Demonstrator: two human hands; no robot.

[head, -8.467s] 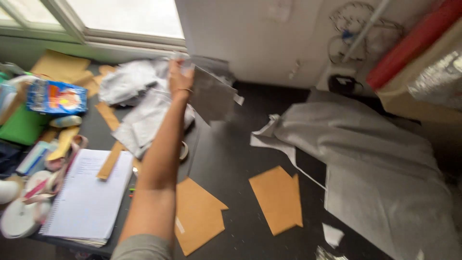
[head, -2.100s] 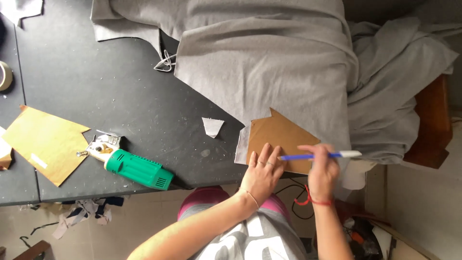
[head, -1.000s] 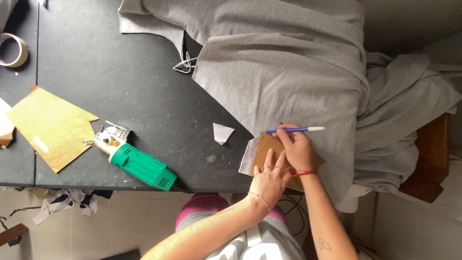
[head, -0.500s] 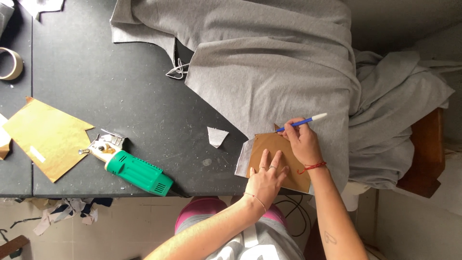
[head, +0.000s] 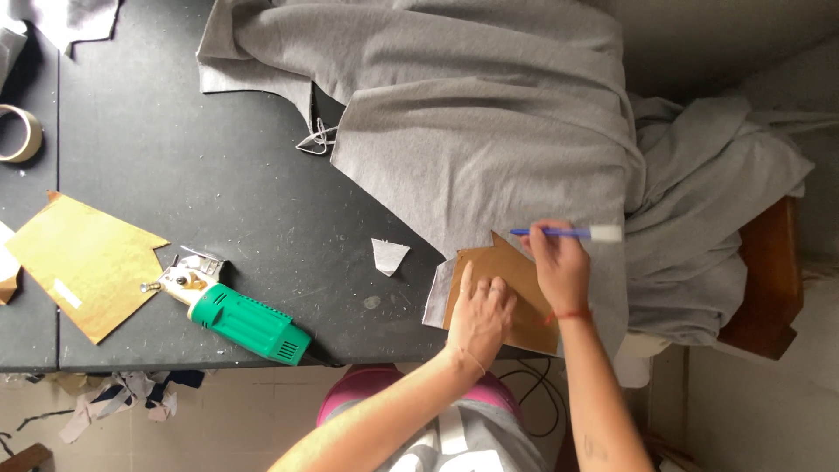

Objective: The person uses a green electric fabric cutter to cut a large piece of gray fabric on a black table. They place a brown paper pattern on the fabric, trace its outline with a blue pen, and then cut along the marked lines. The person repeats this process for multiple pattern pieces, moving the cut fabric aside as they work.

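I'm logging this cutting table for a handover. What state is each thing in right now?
Left hand: flat, pressing the brown pattern.
Right hand: gripping the blue pen.
Blue pen: held level at the pattern's top corner.
Brown pattern: lying on the grey fabric.
Grey fabric: spread, draping over the table's edge.
Green cutter: lying idle, untouched.
Tape roll: lying flat.

Surface: black worktable (head: pixel 227 166).
Fabric: large grey cloth (head: pixel 489 131), draped over right edge.
Tool: green electric cutter (head: pixel 236 315).
Patterns: brown card pieces (head: pixel 83 262).
Tape: beige roll (head: pixel 17 133).
Scrap: small grey offcut (head: pixel 387 255).
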